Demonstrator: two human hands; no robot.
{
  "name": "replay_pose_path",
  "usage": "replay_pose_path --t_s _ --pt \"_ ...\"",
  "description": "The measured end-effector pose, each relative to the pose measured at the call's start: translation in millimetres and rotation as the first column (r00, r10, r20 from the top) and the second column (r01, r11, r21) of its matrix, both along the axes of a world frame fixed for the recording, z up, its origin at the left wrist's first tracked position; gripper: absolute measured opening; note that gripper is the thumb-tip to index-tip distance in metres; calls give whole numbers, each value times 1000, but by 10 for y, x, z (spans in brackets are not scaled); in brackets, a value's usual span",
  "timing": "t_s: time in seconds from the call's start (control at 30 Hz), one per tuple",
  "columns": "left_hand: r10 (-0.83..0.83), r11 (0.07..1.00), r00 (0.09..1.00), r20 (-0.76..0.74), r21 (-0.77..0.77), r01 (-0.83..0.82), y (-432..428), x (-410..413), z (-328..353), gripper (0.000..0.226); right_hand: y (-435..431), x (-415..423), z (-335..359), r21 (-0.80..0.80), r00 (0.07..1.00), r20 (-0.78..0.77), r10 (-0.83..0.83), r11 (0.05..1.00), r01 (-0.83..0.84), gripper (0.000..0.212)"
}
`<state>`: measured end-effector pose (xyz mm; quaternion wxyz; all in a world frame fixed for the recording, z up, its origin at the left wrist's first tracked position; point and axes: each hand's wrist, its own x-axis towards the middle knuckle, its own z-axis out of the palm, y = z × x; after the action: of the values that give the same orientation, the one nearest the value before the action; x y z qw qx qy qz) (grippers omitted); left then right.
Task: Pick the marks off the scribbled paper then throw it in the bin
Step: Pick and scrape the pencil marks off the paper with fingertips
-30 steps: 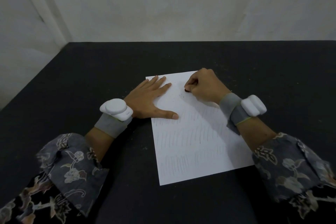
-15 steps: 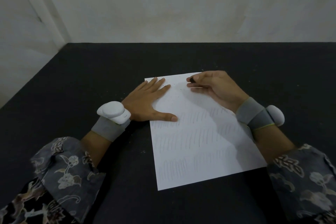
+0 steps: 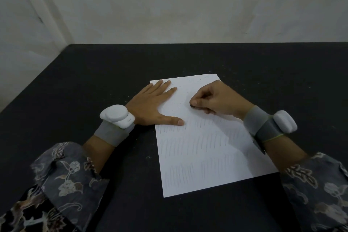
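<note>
The scribbled paper (image 3: 207,149) lies flat on the black table (image 3: 94,81); the left hand (image 3: 150,105) presses its upper left corner, fingers straight and spread; the right hand (image 3: 216,100) pinches a small dark eraser (image 3: 192,106) against the sheet's upper area, fingers curled.

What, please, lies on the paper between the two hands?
In the head view, only bare paper with small dark crumbs lies between the left hand and right hand.
</note>
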<state>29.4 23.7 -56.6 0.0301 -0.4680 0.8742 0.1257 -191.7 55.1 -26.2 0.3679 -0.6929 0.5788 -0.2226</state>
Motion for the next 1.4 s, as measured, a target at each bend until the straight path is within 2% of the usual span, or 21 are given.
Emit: replay_pose_path --t_s 0.07,0.13,0.23,0.3,0.4,0.47,0.6,0.8,0.97,1.03,1.2,1.4 --pt "-5 1000 1000 1 -5 5 3 -8 -2 141 24 46 -28 -73 992 -115 52 996 -60 7" --pt "-4 1000 1000 2 -5 4 9 -6 -3 141 -4 96 -60 -184 982 -190 -8 982 -28 10" --pt "-1 1000 1000 7 -11 1 5 -7 -8 141 -48 147 -111 -314 969 -213 -126 948 54 13" --pt "0 1000 1000 9 -7 0 2 -14 -17 141 -10 152 -101 -302 968 -234 -91 953 16 13" --pt "-2 1000 1000 0 -9 2 -1 -1 -26 139 89 167 -50 -221 961 -269 57 968 -120 11" --pt "-7 1000 1000 1 -14 7 -1 -6 -28 138 62 147 -63 -262 962 -271 15 961 -89 12" --pt "-6 1000 1000 -8 -14 6 -1 -2 -24 137 -116 121 -111 -357 954 -246 -170 931 74 13" --pt "-3 1000 1000 -1 -14 3 -9 -2 -18 134 8 155 -46 -252 956 -293 10 964 -88 12" --pt "2 1000 1000 5 -12 -2 -10 -3 -6 134 -207 130 -85 -339 954 -261 -146 939 51 14" --pt "3 1000 1000 15 -6 -3 2 -22 2 129 -193 135 -100 -333 954 -259 -150 941 58 14" --pt "-7 1000 1000 12 -1 7 -6 -3 -7 134 3 158 -55 -185 970 -238 47 978 -93 10" --pt "0 1000 1000 16 -2 0 -1 -12 4 132 -183 86 -56 -265 974 -201 -106 963 50 11"
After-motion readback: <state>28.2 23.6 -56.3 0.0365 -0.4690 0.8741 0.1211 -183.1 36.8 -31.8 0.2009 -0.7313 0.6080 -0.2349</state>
